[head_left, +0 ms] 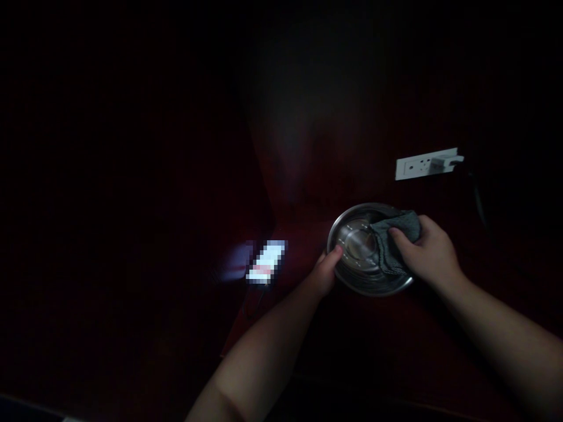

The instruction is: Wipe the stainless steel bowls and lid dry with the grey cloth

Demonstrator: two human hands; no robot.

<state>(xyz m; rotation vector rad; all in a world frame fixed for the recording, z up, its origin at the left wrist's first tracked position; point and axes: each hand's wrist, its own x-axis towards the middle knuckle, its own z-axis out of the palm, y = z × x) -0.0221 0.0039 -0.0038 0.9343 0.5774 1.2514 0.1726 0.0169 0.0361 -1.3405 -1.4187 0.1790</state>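
Observation:
A round stainless steel bowl (358, 243) is tilted so that its shiny inside faces me. My left hand (328, 272) grips its left rim, thumb over the edge and the other fingers hidden behind the wall. In my right hand (428, 249) is a bunched grey-green cloth (393, 240), pinched between thumb and fingers. The cloth lies against the right part of the bowl's inside and rim, and its lower end hangs into the bowl.
Left of the bowl, a lit phone screen (267, 262) glows, its picture blurred into blocks. A white socket panel (413, 167) with a plug (444, 162) is on the dark red surface at the right, and a cable (478, 199) runs down beside it. Most surroundings are too dark to make out.

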